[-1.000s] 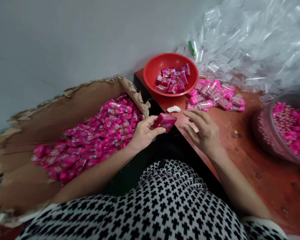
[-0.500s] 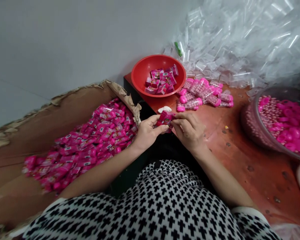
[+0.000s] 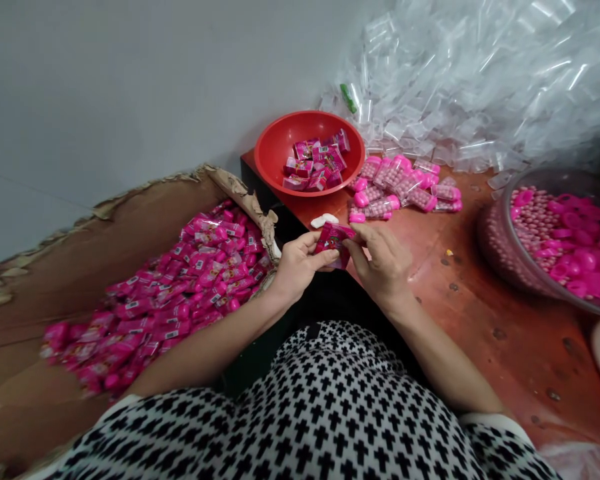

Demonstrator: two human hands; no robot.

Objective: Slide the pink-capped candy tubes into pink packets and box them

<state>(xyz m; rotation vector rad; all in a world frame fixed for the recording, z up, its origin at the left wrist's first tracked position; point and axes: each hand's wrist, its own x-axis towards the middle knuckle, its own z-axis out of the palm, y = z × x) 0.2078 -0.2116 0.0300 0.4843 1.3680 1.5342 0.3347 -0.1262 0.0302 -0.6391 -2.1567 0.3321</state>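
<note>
Holding pink packet [image 3: 333, 239] w/ both hands, up off the tabletop [image 3: 480, 333], over its near-left edge & just in front of the torso. Gripping packet's left end w/ left hand [image 3: 297, 267], thumb underneath & fingers [image 3: 307, 243] on top, clamped on it. Pinching its right end w/ right hand [image 3: 383, 263], fingertips closed on the upper corner, so both hands touching it at once. Just beyond the packet, lying on the tabletop: small white lump [image 3: 324, 219], can't tell what kind. Further back, at the tabletop's corner by the wall: red bowl [image 3: 275, 143], part-filled w/ like packets [image 3: 316, 163]. Right beside the bowl, lying flat: cluster of capped tubes [image 3: 403, 187], clear w/ pink caps & pink beads inside; touching the rim or just short of it, can't tell. Behind those, heaped along the wall: big pile of empty clear tubes [image 3: 480, 87], w/ one green bit [image 3: 349, 98] at its left end. Far right: clear bowl [image 3: 495, 247] w/ pink beads & loose pink caps, partly cut off by frame edge. Left of the tabletop & lower: torn cardboard box [image 3: 105, 220], w/ wide spread of loose packets [image 3: 180, 287] inside, near left forearm, well apart from right hand. Across the bottom: black-&-white cross-print garment [image 3: 330, 413].
</note>
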